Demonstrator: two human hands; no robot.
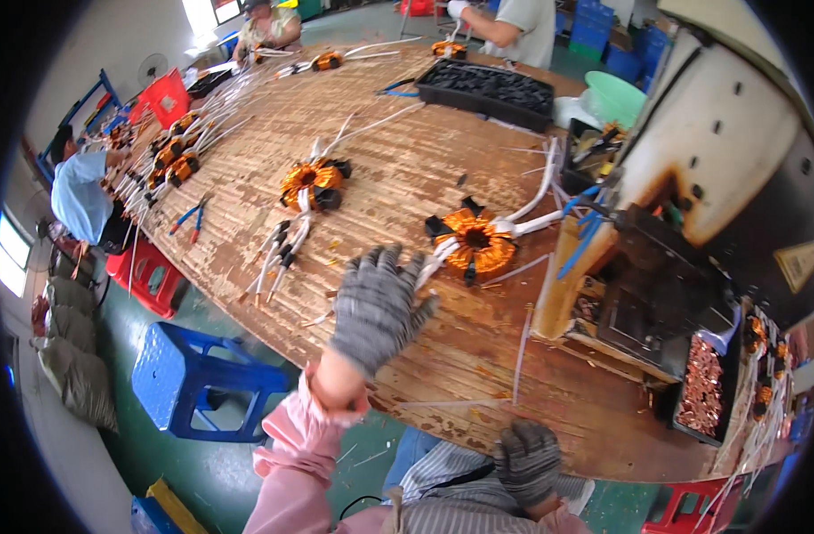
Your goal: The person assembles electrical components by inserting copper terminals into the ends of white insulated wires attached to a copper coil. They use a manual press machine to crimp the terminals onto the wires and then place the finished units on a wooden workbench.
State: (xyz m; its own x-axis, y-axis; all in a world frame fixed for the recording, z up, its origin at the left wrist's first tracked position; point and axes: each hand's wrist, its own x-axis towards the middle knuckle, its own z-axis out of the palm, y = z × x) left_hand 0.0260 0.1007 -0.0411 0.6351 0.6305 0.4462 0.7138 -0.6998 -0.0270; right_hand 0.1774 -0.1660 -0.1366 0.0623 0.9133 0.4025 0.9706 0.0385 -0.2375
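My left hand (378, 307), in a grey striped glove, reaches over the table with its fingers stretched out and thumb apart. It is beside the white-sleeved leads of a copper-wound ring coil (475, 242) with black clips around its rim. Whether the fingertips touch those leads I cannot tell. My right hand (527, 463), gloved alike, is at the table's front edge near my lap. Its fingers are curled in, and anything inside them is hidden. Farther off, a second ring coil (311, 184) lies with its white leads toward me, their dark ends near my left hand.
The worn wooden table (425, 378) carries pliers (190, 220) at left and a black tray (487, 93) of dark pieces at the back. A machine (665, 294) stands at right, beside a bin of copper bits (699, 383). Co-workers sit around the far side. A blue stool (202, 378) is at left.
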